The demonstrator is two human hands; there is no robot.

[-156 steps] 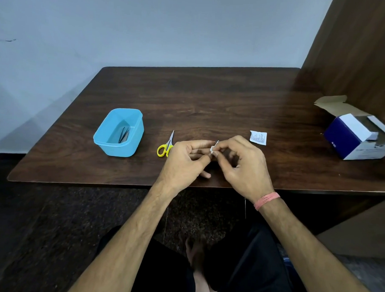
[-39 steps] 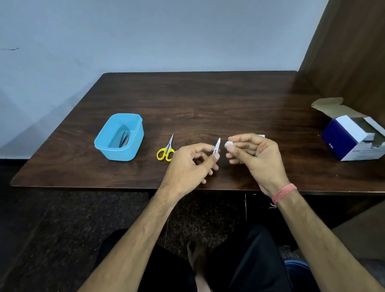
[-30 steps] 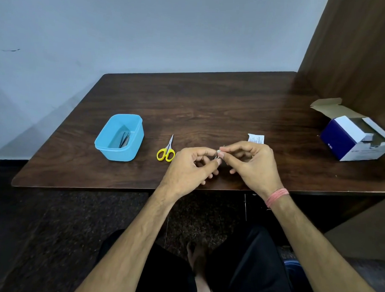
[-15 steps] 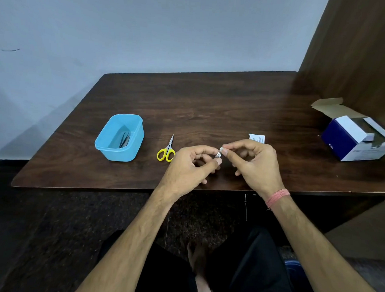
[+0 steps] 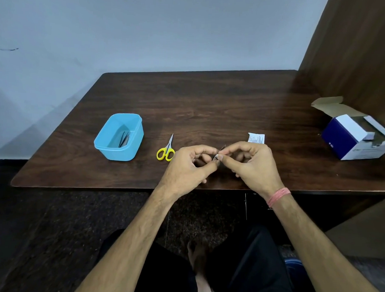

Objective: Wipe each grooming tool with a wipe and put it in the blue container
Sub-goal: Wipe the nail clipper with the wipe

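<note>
Head cam shows both hands meeting just above the near edge of the tabletop (image 5: 211, 107). Left hand (image 5: 186, 165) has thumb and fingers curled in, pinching a small metal grooming tool (image 5: 220, 151), too tiny to say what kind. Right hand (image 5: 252, 164) pinches at the same tool from the other side, presumably with the wipe between its fingertips, though I can't actually make the wipe out.

To do this bit well I'd anchor the tool with the left and drag the wipe along its full length, then flip it for the other face.

Blue container (image 5: 119, 136) sits off to the left with some tools inside already. Yellow scissors (image 5: 166, 149) lie between it and the hands, not yet binned. A torn white sachet (image 5: 256, 138) lies just behind the right hand.
</note>
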